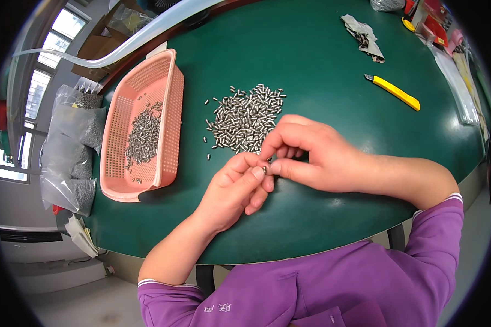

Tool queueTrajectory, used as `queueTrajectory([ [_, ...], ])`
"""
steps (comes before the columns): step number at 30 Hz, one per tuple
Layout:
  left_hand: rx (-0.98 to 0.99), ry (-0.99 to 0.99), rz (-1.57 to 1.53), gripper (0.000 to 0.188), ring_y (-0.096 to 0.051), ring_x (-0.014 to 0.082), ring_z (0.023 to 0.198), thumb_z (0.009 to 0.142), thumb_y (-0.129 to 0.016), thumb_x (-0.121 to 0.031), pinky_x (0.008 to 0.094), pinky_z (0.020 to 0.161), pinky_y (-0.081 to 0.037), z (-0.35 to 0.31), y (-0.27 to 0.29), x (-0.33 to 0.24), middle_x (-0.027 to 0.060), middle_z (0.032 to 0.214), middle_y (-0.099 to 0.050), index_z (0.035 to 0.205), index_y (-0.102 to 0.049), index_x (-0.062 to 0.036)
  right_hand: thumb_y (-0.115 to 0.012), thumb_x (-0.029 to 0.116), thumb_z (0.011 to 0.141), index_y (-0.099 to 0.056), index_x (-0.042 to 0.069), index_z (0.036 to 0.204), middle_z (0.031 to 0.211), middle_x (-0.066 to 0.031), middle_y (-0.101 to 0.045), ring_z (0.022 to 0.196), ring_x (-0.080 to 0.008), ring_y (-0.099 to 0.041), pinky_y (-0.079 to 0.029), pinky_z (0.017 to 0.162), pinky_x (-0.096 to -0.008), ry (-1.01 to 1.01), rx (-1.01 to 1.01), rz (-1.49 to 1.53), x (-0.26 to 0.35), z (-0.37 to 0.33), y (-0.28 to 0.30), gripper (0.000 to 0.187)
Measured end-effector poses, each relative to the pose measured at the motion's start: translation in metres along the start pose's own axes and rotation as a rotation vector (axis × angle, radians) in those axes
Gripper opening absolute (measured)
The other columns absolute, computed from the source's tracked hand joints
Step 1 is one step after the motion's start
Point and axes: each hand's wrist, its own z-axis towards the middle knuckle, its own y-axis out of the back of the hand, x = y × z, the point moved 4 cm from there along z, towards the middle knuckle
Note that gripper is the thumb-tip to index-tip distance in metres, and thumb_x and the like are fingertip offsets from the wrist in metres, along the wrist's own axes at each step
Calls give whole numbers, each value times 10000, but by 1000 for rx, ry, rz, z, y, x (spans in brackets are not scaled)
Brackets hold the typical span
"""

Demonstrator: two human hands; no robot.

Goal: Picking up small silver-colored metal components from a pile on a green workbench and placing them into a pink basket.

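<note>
Both my hands meet at the near edge of a heap of small silvery metal parts (pixel 245 117) on the green table. My left hand (pixel 235 188) pinches one small metal part (pixel 264 169) between thumb and forefinger. My right hand (pixel 313 152) comes in from the right, its thumb and forefinger closed together right beside that part. Whatever lies between the right fingertips is too small and covered to make out. To the left stands a pink perforated plastic basket (pixel 172 125) with more such metal parts (pixel 145 133) inside.
A yellow utility knife (pixel 396 93) lies on the green table (pixel 333 234) at the right. Behind it is a crumpled white wrapper (pixel 363 37). Clear plastic bags of small parts (pixel 73 152) line the left edge. Flat plastic bags (pixel 455 84) lie along the right edge.
</note>
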Motion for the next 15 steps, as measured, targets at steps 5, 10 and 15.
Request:
queueTrajectory([
  [5, 92, -32, -78, 190, -450, 93, 560, 979, -380, -190, 202, 443, -337, 3, 0, -1, 79, 828, -558, 1003, -508, -52, -633, 19, 777, -605, 63, 931, 859, -41, -531, 770, -157, -549, -477, 644, -276, 95, -78, -241, -9, 2, 13, 162],
  [10, 77, -37, -108, 249, -434, 106, 577, 986, -350, -234, 209, 464, -335, 1, 1, -4, 93, 849, -548, 1015, -500, -36, -661, 65, 749, -612, 86, 896, 861, -52, -525, 818, -236, -538, -457, 699, -350, 176, -66, -425, -10, 1, 11, 157],
  [15, 13, -66, -57, 259, -378, 92, 513, 987, -312, -227, 203, 414, -290, 2, -1, -4, 126, 845, -529, 1004, -465, -19, -647, 105, 761, -609, 99, 871, 884, -59, -505, 847, -246, -518, -439, 753, -369, 164, 13, -563, -13, -2, 6, 116],
])
